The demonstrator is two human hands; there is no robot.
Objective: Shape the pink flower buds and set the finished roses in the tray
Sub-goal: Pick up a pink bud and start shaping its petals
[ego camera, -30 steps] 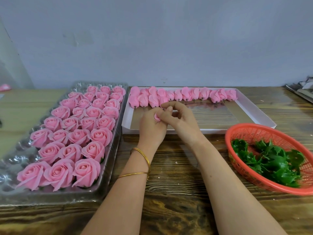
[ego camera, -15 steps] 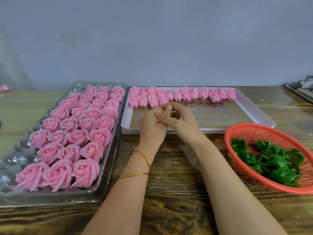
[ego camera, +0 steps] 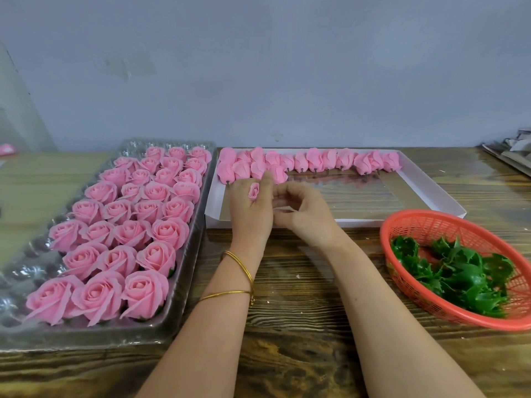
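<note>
My left hand [ego camera: 250, 211] holds a small pink flower bud [ego camera: 254, 191] between its fingers, over the front left corner of the white box [ego camera: 431, 191]. Close beside it on the right is my right hand [ego camera: 304, 214], fingers curled, thumb and fingertips near the bud; whether they pinch a petal is blurred. Several unshaped pink buds [ego camera: 316, 160] lie in a row along the far edge of the box. The clear plastic tray [ego camera: 184, 282] on the left holds several finished pink roses [ego camera: 143, 219].
An orange mesh basket [ego camera: 416, 225] with green leaf pieces [ego camera: 454, 274] sits at the right on the wooden table [ego camera: 301, 326]. A grey wall stands behind. Some metal items [ego camera: 511, 153] lie at the far right edge.
My left hand has turned so the bud shows more between its fingers. My right hand's fingers have drawn slightly back from it to the right.
</note>
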